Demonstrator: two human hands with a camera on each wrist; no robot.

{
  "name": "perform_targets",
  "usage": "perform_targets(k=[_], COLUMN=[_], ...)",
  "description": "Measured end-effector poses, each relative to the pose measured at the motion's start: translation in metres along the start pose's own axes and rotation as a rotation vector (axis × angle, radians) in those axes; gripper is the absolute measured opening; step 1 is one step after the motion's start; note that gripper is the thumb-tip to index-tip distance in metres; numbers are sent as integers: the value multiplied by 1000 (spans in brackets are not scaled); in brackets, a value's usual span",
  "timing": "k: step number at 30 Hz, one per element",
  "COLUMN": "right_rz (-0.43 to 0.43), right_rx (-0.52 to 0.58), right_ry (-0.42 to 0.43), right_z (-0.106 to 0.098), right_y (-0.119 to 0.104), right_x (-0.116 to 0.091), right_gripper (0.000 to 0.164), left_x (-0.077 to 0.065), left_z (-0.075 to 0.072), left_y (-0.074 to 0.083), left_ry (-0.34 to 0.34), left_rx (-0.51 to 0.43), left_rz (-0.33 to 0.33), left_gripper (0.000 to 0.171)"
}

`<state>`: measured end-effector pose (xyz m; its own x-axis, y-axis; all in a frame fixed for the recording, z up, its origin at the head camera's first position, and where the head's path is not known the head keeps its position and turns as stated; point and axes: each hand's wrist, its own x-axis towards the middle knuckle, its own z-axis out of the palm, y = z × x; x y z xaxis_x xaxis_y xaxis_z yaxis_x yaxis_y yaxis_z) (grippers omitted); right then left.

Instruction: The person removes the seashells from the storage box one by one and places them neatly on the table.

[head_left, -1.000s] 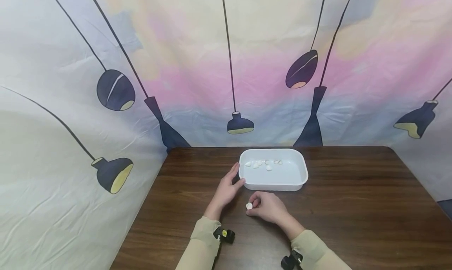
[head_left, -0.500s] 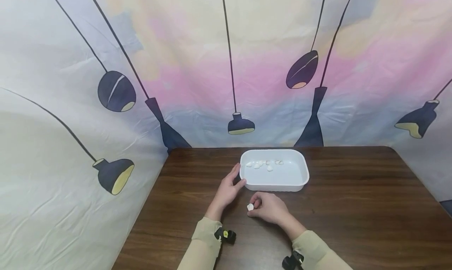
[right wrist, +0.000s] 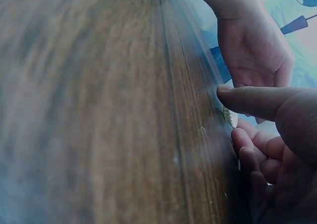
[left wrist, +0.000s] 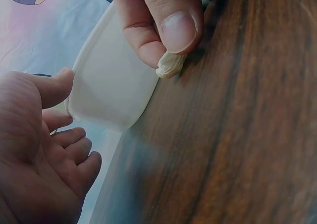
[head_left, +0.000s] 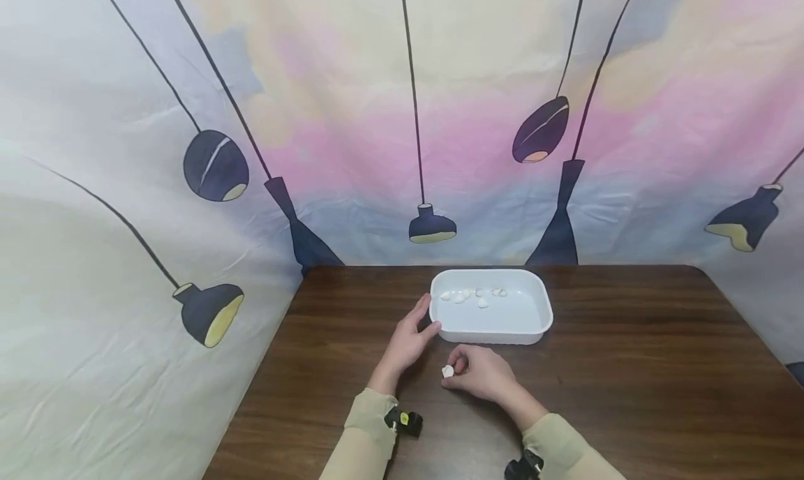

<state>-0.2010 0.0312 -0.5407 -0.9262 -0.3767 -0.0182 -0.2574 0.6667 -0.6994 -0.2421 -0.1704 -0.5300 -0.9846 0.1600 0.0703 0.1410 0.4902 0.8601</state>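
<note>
My right hand [head_left: 484, 374] pinches a small white ridged seashell [head_left: 447, 371] between thumb and fingers, low over the table in front of the dish. In the left wrist view the ribbed shell [left wrist: 170, 64] pokes out under the thumbnail. A sliver of it shows between thumb and fingers in the right wrist view. The white rectangular dish [head_left: 490, 337] stands near the far edge of the table. Beside its left end is my left hand [head_left: 405, 344], thumb at the near corner and fingers along the side. Several similar white shells [head_left: 482, 303] lie inside the dish, towards its back.
Dark wood-grain table [head_left: 628, 368] spreads out on both sides of the dish. A fabric backdrop [head_left: 352, 117] printed with hanging lamps rises right behind the table's far edge. Each wrist carries a small black camera [head_left: 405, 421].
The whole head view has shifted slightly down and to the right. Both hands, the pinched shell and the dish keep nearly the same places relative to one another.
</note>
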Motion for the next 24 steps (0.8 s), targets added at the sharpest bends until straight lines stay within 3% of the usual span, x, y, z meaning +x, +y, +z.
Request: perform_targets(k=[24], right_rz=[-34], right_rx=[13], right_ry=[-9], right_z=[-2], right_y=[1], right_x=[2], right_gripper=[30], left_x=[-2], left_z=[-2], left_y=[5], left_ry=[-12], left_rx=[10], left_rz=[2], left_gripper=[66])
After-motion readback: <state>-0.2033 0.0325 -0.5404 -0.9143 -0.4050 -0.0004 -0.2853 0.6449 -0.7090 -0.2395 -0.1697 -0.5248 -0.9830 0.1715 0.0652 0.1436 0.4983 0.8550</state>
